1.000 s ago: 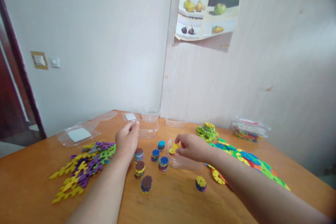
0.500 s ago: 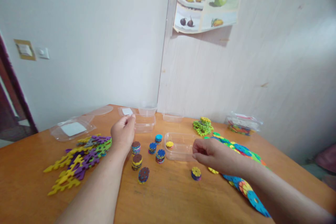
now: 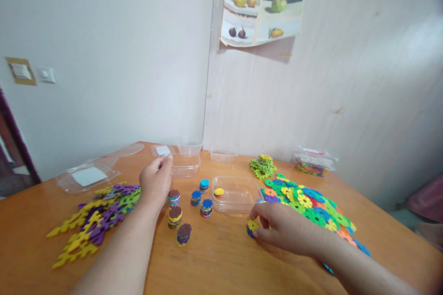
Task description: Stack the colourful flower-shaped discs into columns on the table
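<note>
My right hand [image 3: 273, 226] has its thumb and forefinger around a short stack of notched plastic discs [image 3: 251, 226], yellow on top and blue below, on the table. Behind it is a clear plastic container [image 3: 237, 207], with a small yellow-topped disc stack [image 3: 218, 192] in its left end. My left hand [image 3: 155, 177] is closed at the left edge of another clear container [image 3: 187, 172]; what its fingers hold, if anything, is hidden. Between my hands stand several more disc stacks, among them a brown-topped stack [image 3: 184, 233] and a blue-topped stack [image 3: 206, 207].
Loose colourful discs [image 3: 311, 205] spread at the right, behind my right forearm. A green pile [image 3: 262, 168] and a filled clear box [image 3: 314, 162] stand farther back. Yellow and purple interlocking pieces [image 3: 100, 216] and clear lids [image 3: 88, 177] lie left on the wooden table [image 3: 214, 267].
My right hand has come down and nearer, from beside the container to the yellow-topped disc stack, closing around it. My left hand keeps its place by the rear container. The view has shifted slightly.
</note>
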{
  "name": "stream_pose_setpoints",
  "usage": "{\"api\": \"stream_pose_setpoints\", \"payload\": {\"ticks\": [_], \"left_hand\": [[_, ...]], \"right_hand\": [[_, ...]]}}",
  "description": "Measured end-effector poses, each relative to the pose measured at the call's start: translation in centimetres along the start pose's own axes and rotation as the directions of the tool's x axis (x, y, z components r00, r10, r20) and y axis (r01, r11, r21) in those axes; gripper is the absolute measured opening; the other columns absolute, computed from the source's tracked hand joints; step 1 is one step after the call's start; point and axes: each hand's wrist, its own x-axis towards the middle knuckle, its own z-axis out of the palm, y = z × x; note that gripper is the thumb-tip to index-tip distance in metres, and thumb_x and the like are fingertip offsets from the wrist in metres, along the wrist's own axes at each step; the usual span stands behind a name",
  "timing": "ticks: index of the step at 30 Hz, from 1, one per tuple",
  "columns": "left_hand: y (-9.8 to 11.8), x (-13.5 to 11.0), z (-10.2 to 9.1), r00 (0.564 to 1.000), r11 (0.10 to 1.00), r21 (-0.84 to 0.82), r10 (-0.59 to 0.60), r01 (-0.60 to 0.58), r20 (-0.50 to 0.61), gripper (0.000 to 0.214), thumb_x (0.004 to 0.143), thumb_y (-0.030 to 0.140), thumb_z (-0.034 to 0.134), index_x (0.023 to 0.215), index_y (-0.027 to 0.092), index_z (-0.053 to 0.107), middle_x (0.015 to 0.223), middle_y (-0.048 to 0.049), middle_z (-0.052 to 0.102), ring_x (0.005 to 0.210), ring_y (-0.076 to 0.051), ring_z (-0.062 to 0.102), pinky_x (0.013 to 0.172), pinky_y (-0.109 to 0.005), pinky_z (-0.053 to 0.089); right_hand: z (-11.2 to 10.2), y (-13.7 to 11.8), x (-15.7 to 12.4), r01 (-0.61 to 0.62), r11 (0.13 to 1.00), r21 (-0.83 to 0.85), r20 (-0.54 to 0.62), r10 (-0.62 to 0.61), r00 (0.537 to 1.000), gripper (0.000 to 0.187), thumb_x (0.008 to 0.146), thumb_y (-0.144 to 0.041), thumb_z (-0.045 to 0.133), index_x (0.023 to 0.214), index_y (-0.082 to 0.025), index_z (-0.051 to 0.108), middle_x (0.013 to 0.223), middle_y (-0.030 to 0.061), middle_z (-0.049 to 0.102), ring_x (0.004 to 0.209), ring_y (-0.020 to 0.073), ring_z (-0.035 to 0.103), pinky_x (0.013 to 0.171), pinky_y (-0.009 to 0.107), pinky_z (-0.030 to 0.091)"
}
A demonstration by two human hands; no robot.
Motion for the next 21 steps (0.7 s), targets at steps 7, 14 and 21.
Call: {"api": "stream_pose_setpoints", "payload": {"ticks": [7,14,21], "left_hand": [[0.0,-0.1,-0.1,1.000,0.999,0.051,0.003,-0.004,0.006,0.040,0.086,0.052,0.056,0.062,0.019,0.055,0.052,0.0042,0.050,0.055,-0.013,0.047,0.055,-0.025,0.033],[0.4,-0.2,-0.4,1.000,0.997,0.067,-0.026,0.026,0.000,0.042,0.086,0.054,0.054,0.062,0.019,0.054,0.052,0.0044,0.048,0.055,-0.013,0.044,0.055,-0.025,0.031],[-0.3,0.0,-0.4,1.000,0.998,0.064,-0.013,0.011,0.022,0.042,0.086,0.053,0.055,0.062,0.020,0.054,0.053,0.0032,0.050,0.055,-0.014,0.046,0.056,-0.025,0.032]], "right_hand": [[-2.9,-1.7,1.1,0.093,0.992,0.085,-0.147,-0.079,0.986,0.028,0.084,-0.031,0.063,0.110,-0.024,0.069,0.081,-0.0011,0.069,0.068,0.0133,0.059,0.059,0.023,0.038],[-2.9,-3.5,8.3,0.123,0.987,-0.106,-0.124,-0.136,0.983,0.033,0.081,-0.033,0.064,0.111,-0.021,0.071,0.089,0.0031,0.074,0.076,0.0175,0.064,0.060,0.025,0.036],[-1.9,-3.8,11.2,0.091,0.978,-0.189,-0.088,-0.109,0.990,0.035,0.084,-0.027,0.060,0.117,-0.023,0.070,0.100,0.0055,0.077,0.086,0.0206,0.068,0.064,0.027,0.037]]}}
